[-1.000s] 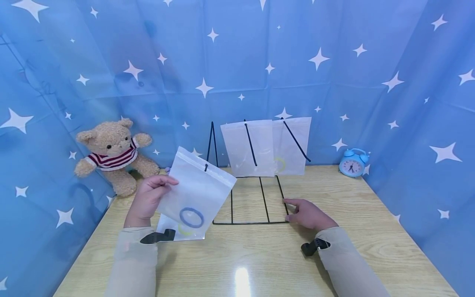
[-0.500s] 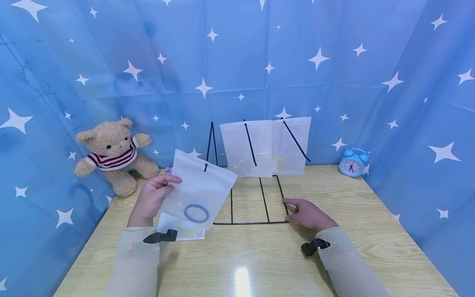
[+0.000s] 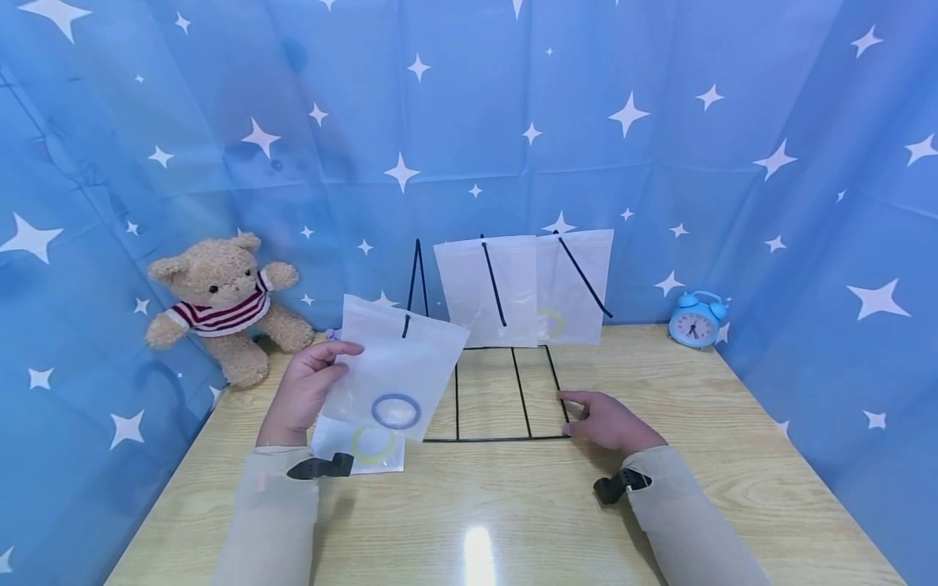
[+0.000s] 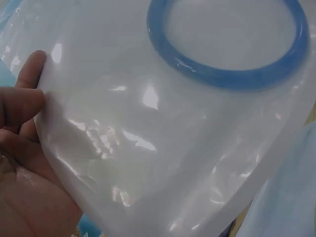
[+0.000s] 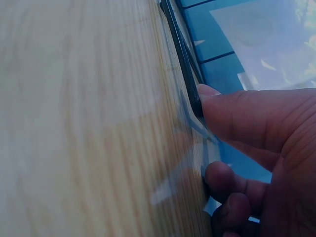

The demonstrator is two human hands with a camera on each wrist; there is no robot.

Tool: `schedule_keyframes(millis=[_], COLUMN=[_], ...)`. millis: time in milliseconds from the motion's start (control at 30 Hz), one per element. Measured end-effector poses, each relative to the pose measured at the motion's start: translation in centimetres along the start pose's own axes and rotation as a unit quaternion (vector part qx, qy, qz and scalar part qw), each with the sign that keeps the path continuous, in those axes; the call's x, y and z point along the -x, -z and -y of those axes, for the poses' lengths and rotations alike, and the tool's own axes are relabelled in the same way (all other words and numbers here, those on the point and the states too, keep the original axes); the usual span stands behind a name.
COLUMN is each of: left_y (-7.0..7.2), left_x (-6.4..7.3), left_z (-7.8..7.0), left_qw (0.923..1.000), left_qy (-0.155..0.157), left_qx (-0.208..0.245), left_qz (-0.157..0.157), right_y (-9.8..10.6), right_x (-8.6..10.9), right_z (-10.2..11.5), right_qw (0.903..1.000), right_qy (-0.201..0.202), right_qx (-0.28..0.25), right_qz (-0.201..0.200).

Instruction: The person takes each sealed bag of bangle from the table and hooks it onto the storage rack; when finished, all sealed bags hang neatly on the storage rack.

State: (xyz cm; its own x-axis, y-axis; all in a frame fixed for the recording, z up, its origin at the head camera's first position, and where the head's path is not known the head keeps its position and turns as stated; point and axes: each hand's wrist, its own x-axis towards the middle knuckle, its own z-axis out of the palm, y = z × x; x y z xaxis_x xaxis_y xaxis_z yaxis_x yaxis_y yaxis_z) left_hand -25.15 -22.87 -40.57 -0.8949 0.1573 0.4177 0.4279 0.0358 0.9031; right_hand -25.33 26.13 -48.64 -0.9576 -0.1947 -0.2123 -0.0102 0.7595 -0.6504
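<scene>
My left hand (image 3: 300, 391) pinches the left edge of a white zip bag (image 3: 384, 358), tilted at the left front of a black wire rack (image 3: 522, 391). A blue bangle (image 4: 232, 81) shows inside, low in the bag. At the bag's top hole, the dark tip of the rack's left prong (image 3: 406, 325) pokes through. My right hand (image 3: 608, 422) grips the rack's front right corner, its thumb on the wire and index finger along the side bar. Two more zip bags hang on the other prongs: a middle bag (image 3: 493, 293) and a right bag (image 3: 586, 277) with a yellow-green ring.
Under the held bag, another zip bag (image 3: 359, 457) with a yellow ring lies on the wooden table (image 3: 542, 513). A teddy bear (image 3: 223, 305) leans at the back left. A blue alarm clock (image 3: 696, 321) stands back right, before a starry blue curtain (image 3: 469, 98).
My left hand has shifted slightly right, and the held bag's lower end has swung right and up, uncovering more of the bag on the table. My right hand stays on the rack.
</scene>
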Motion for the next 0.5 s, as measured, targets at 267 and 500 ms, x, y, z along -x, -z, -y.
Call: schedule_keyframes(millis=[267,500], left_y=[-0.19,-0.33], left_x=[-0.14,-0.14], left_z=[0.32,0.66], left_qw=[1.0000,0.9999], left_qy=[0.001,-0.011], left_qx=[0.005,-0.007], left_qz=[0.001,0.007], right_y=[0.20,0.26], right_x=[0.12,0.09], right_z=[0.24,0.19], right_qw=[0.9999,0.9998], right_qy=[0.009,0.007], right_qx=[0.007,0.016], right_qz=[-0.001,-0.005])
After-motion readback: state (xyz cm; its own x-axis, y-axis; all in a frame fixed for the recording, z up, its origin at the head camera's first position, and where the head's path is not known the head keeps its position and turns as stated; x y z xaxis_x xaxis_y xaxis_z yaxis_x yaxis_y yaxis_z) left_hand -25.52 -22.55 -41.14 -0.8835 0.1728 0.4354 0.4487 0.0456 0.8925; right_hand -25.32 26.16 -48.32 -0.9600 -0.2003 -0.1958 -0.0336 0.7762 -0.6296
